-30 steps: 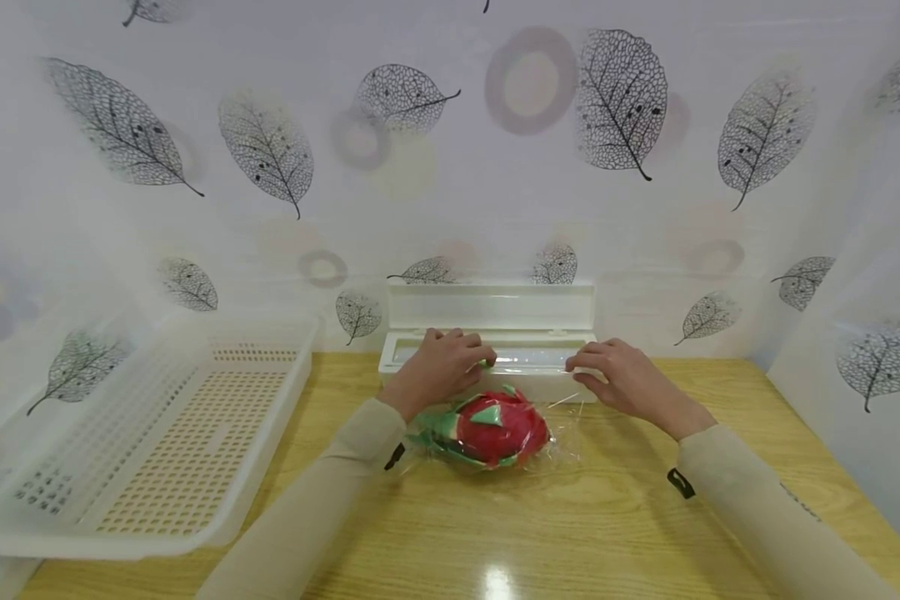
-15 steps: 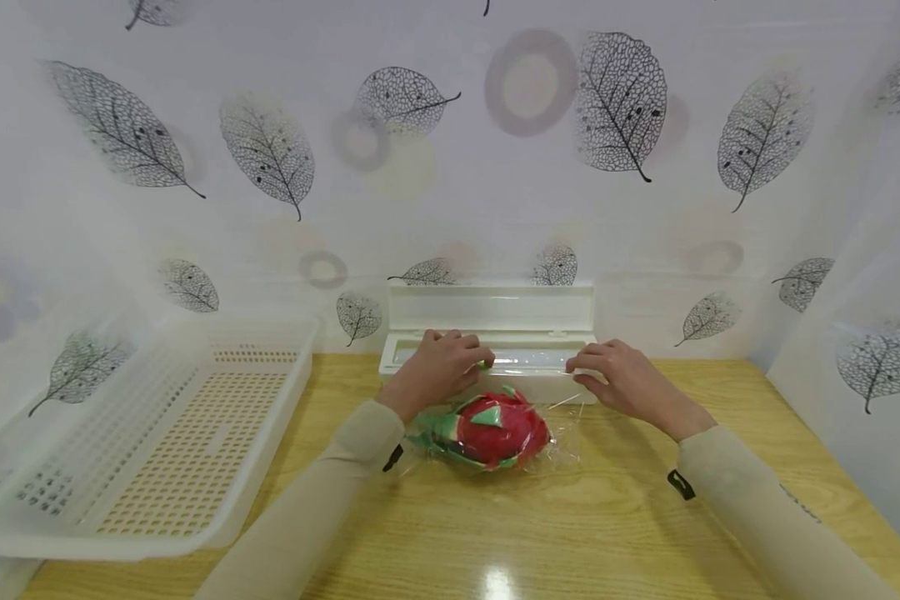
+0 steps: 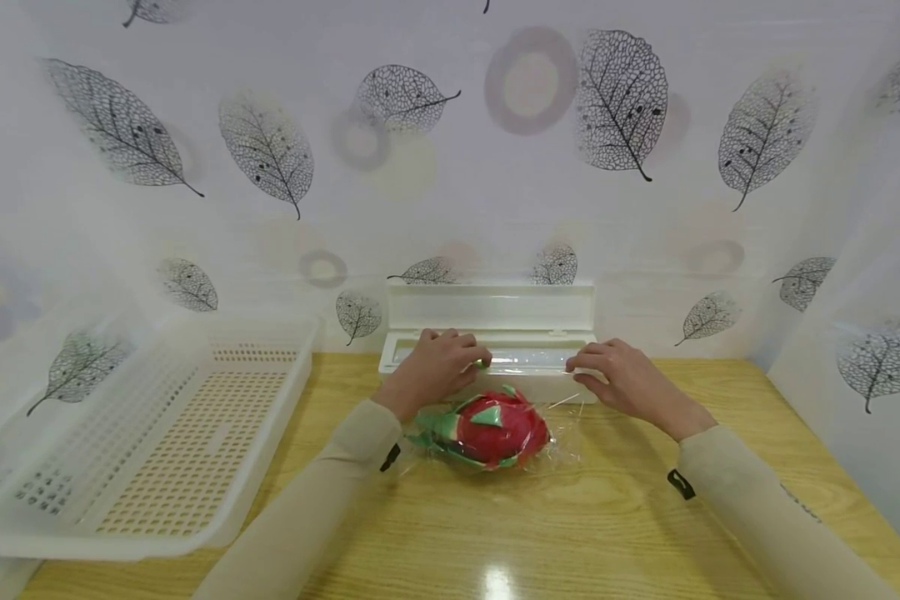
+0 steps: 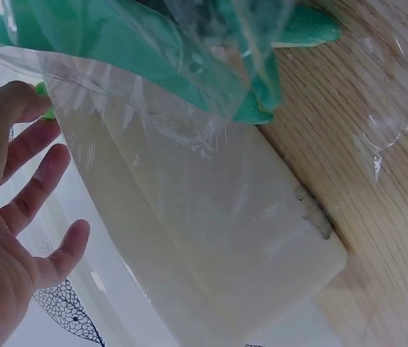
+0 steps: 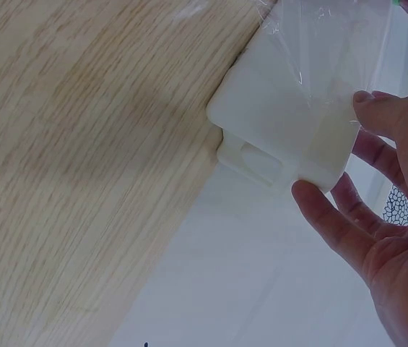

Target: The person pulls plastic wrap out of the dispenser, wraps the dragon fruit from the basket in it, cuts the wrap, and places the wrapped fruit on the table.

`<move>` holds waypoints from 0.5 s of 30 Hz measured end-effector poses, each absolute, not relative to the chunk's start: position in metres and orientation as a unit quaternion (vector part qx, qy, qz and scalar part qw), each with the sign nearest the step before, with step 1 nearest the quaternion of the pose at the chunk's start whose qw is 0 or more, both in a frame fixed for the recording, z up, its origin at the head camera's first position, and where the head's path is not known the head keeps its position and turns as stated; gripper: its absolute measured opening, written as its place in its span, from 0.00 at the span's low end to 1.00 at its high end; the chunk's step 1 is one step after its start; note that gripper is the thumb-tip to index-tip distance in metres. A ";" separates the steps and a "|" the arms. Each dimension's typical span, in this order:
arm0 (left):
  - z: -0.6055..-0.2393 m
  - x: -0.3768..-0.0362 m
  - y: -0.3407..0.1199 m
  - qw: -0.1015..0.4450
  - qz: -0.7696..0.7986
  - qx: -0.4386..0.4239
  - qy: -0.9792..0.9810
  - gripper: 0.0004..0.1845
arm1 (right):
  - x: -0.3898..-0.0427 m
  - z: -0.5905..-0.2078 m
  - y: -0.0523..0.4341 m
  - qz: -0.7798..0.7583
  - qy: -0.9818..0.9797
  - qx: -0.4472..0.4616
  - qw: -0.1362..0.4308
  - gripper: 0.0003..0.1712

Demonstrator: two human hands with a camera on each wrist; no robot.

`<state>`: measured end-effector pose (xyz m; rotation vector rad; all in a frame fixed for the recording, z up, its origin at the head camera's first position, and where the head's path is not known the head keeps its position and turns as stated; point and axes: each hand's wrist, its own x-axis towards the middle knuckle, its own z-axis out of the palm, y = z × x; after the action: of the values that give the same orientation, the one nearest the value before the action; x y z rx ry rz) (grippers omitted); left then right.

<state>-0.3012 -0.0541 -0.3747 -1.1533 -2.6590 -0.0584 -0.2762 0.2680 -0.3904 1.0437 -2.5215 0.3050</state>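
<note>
Left grip [image 3: 433,371] pinches green piece [image 4: 49,113] at white box [image 3: 532,387].

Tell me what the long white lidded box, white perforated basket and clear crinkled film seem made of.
Long white lidded box: probably hard plastic, mildly glossy; smooth rounded corners. White perforated basket: likely moulded plastic, slightly translucent, with a regular hole grid. Clear crinkled film: apparently thin plastic, shiny, with bright highlights along its wrinkles.
</note>
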 end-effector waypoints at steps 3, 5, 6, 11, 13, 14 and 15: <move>-0.376 -0.302 -0.055 0.118 -0.023 -0.392 -0.912 0.10 | -0.276 -0.391 0.268 0.109 -0.902 0.372 0.191 0.10; -0.376 -0.302 -0.055 0.120 -0.021 -0.391 -0.912 0.09 | -0.276 -0.391 0.268 0.109 -0.901 0.373 0.191 0.09; -0.377 -0.302 -0.055 0.122 -0.020 -0.391 -0.912 0.09 | -0.276 -0.391 0.268 0.109 -0.901 0.374 0.192 0.10; -0.377 -0.301 -0.057 0.131 -0.020 -0.392 -0.910 0.10 | -0.276 -0.391 0.268 0.108 -0.899 0.376 0.200 0.10; -0.377 -0.301 -0.057 0.133 -0.023 -0.393 -0.910 0.09 | -0.277 -0.391 0.268 0.107 -0.898 0.377 0.202 0.10; -0.377 -0.301 -0.058 0.135 -0.024 -0.393 -0.909 0.09 | -0.276 -0.390 0.268 0.107 -0.897 0.378 0.204 0.10; -0.376 -0.301 -0.058 0.136 -0.024 -0.393 -0.909 0.09 | -0.276 -0.390 0.267 0.106 -0.896 0.379 0.206 0.10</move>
<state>-0.3010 -0.0580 -0.3762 -1.1393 -2.6321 -0.0698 -0.2765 0.2674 -0.3903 1.0554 -2.4966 0.2959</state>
